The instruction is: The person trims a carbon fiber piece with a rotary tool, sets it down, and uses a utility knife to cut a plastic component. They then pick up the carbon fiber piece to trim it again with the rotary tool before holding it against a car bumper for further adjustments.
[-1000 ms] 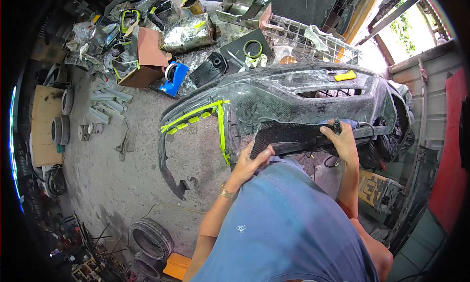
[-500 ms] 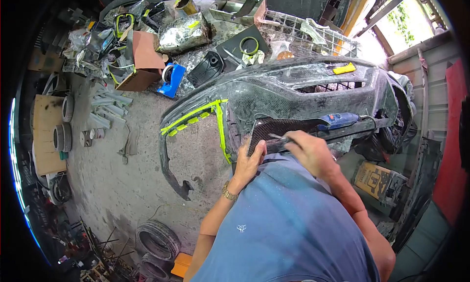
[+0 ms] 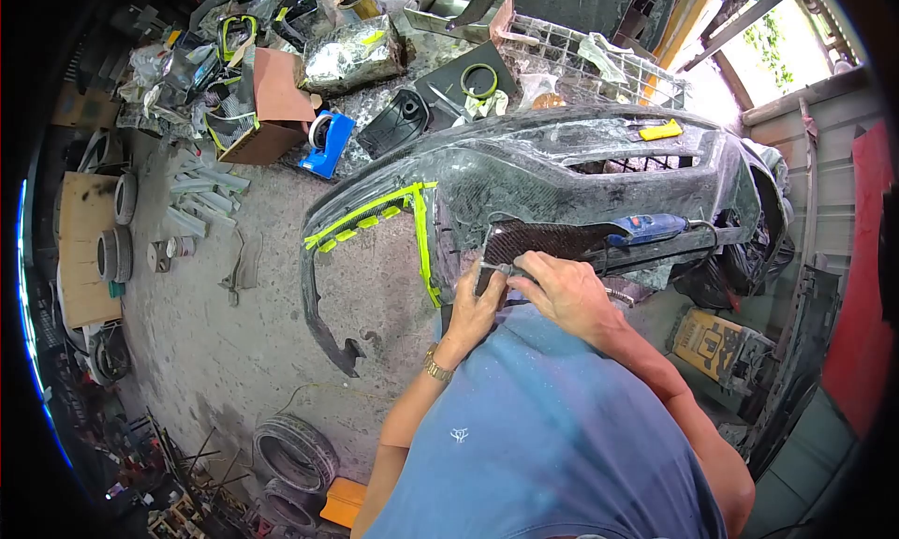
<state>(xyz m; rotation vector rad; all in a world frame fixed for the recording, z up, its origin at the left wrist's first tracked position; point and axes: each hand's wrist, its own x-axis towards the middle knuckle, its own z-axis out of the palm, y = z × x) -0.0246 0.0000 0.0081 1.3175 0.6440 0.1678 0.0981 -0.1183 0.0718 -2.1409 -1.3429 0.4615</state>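
My left hand is closed round the lower left corner of a glossy dark carbon-fibre piece, thumb on the near side. Close beside it, my right hand has its fingers pinched at that same corner, on a small greyish thing too small to name. The carbon-fibre piece lies against a large dark car bumper. Yellow-green tape runs along the bumper's left opening. A blue power tool with a cord rests on the bumper, right of the piece.
A yellow-handled object lies on the bumper's top. Behind are a blue tape dispenser, a cardboard box and a tape roll. Tyres lie on the floor at lower left; a carton stands at right.
My right hand has moved left and down to the piece's corner, beside my left hand. The small greyish thing between its fingers now meets that corner. My left hand stays there.
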